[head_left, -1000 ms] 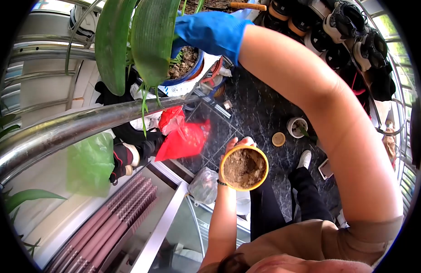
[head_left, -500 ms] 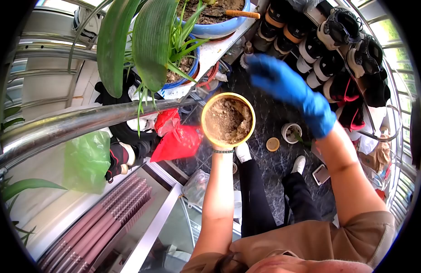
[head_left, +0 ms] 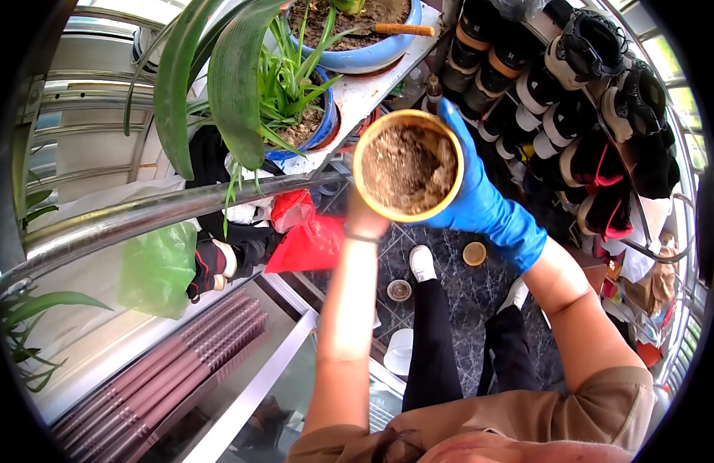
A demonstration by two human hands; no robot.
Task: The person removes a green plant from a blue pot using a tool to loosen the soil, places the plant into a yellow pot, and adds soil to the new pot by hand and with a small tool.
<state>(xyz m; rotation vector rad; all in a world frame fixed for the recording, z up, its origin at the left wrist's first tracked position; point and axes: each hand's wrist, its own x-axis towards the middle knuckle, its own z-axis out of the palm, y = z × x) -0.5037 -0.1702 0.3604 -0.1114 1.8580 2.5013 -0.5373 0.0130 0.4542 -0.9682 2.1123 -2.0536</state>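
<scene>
A yellow-rimmed flowerpot (head_left: 360,179) with dry, crumbly soil (head_left: 409,168) inside is held up in front of me. My right hand (head_left: 480,193), in a blue rubber glove, grips its right side, thumb up along the rim and fingers underneath. At the pot's lower left is my bare left hand (head_left: 366,219), smeared by motion. Its fingers are hidden behind the pot, so I cannot tell whether they touch it. A dark beaded bracelet (head_left: 361,238) circles the left wrist.
Potted plants in a blue pot (head_left: 357,59) and a smaller blue pot (head_left: 326,116) stand on a white ledge (head_left: 372,89), beside a metal rail (head_left: 141,214). Shoes (head_left: 580,50) crowd a rack at right. A red bag (head_left: 310,245) and round lid (head_left: 474,253) lie lower down.
My right hand has come down and left from the air onto the pot's right side. The pot has moved up and right, nearer the camera. My left hand has shifted to its lower left.
</scene>
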